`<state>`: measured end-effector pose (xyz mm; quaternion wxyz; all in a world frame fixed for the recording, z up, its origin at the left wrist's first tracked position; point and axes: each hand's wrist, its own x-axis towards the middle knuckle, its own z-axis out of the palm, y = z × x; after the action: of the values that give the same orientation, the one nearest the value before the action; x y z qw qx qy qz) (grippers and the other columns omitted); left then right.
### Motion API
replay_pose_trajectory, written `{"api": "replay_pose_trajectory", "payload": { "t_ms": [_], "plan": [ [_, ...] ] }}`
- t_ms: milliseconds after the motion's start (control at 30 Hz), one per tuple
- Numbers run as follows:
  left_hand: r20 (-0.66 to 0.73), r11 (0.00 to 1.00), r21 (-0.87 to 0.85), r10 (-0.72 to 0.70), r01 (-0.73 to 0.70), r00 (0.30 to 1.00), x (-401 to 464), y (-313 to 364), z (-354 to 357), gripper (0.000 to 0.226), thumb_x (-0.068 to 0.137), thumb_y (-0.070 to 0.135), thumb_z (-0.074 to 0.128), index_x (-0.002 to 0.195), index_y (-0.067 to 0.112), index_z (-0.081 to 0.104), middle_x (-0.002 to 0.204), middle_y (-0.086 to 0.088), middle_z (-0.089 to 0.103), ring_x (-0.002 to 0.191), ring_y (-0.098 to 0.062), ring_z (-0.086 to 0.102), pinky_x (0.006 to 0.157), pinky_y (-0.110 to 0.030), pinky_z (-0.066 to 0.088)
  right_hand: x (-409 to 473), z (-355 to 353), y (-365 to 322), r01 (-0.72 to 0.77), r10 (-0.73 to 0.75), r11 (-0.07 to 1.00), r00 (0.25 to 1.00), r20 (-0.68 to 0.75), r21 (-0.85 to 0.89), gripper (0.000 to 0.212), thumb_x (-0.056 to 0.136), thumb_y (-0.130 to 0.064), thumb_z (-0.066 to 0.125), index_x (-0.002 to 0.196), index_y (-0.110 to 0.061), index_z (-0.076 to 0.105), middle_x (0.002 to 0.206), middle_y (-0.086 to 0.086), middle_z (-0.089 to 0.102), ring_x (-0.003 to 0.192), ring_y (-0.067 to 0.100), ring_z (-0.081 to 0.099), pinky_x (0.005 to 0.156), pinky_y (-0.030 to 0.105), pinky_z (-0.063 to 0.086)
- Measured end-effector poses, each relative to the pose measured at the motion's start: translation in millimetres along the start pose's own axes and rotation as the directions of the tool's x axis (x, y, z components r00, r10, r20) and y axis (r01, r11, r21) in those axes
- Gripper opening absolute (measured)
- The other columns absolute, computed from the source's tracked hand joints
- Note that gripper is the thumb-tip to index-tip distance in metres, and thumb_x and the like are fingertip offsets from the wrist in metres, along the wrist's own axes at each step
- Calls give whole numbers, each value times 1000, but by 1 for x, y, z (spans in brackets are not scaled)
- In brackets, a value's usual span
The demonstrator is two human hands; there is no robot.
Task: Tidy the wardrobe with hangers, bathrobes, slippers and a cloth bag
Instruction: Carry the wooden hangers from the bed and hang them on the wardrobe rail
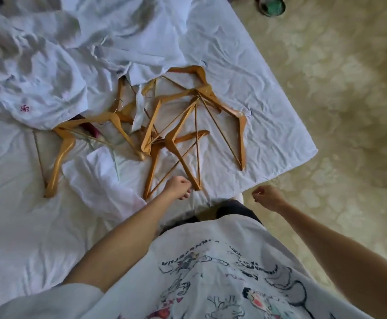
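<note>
On a bed draped in a wrinkled white sheet, a heap of wooden hangers lies tangled near the corner, several overlapping and some partly tucked under a crumpled white bathrobe that carries a small red pinwheel emblem. More white cloth is bunched beside the hangers toward the person. Standing at the bed's edge, a person in a printed white T-shirt reaches the left hand over the sheet, its fingers curled inward just beside the lower tip of the nearest hanger; whether they touch or grasp it cannot be told. Off the mattress, above the patterned cream carpet, the right hand is raised with fingers loosely curled and nothing in its grasp. At the top of the frame, a green, blurred object rests on the carpet, well apart from the bed.
</note>
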<state>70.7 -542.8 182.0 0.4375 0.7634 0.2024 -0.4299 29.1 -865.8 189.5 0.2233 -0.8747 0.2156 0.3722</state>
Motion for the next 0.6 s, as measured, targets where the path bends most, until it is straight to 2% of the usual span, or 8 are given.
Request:
{"api": "replay_pose_trajectory", "payload": {
  "t_ms": [67,233,300,400,467,533,600],
  "plan": [
    [-30,1000,-17,-17,16,999,15,23,0,19,100,20,53,98,12,70,89,-7,75,75,-18,71,62,-25,56,27,-22,-6,15,-15,1000,999,32,-6,12,91,-16,62,85,-19,72,94,6,74,92,28,68,79,36,54],
    [-181,989,-98,-124,107,976,54,59,5,21,100,19,52,91,13,70,81,-3,73,65,-13,67,57,-23,54,96,-72,-29,67,-57,995,992,117,-77,15,91,-15,61,97,-15,75,98,5,74,88,20,64,70,26,46],
    [-243,981,-105,-183,162,953,65,66,10,23,99,20,55,81,16,69,77,-4,73,68,-16,70,62,-27,58,125,-87,-38,87,-73,992,986,148,-88,16,91,-17,62,99,-16,75,99,5,75,88,21,66,68,26,47],
    [-297,950,-165,-303,264,906,91,67,15,28,96,21,56,71,19,68,80,-4,75,79,-22,72,80,-38,62,174,-104,-48,116,-94,987,978,186,-109,19,91,-19,61,103,-15,75,101,4,74,92,21,67,74,30,49],
    [-309,921,-207,-381,329,871,110,68,16,27,95,23,53,78,16,73,93,-7,76,91,-26,72,88,-40,60,206,-110,-58,127,-103,985,975,196,-115,20,91,-18,61,105,-13,74,105,6,73,98,23,67,82,33,53],
    [-342,893,-230,-446,387,827,125,74,17,29,100,26,51,103,9,75,111,-10,74,104,-28,69,92,-37,56,235,-110,-66,125,-101,984,979,180,-128,22,91,-17,62,111,-12,73,111,9,71,105,27,65,89,35,52],
    [-367,874,-261,-482,409,796,142,78,20,36,103,29,52,123,5,68,124,-12,69,116,-30,65,91,-35,52,262,-105,-73,103,-82,986,985,152,-134,28,92,-18,62,118,-11,69,115,12,70,112,30,62,93,33,47]
  ]
}}
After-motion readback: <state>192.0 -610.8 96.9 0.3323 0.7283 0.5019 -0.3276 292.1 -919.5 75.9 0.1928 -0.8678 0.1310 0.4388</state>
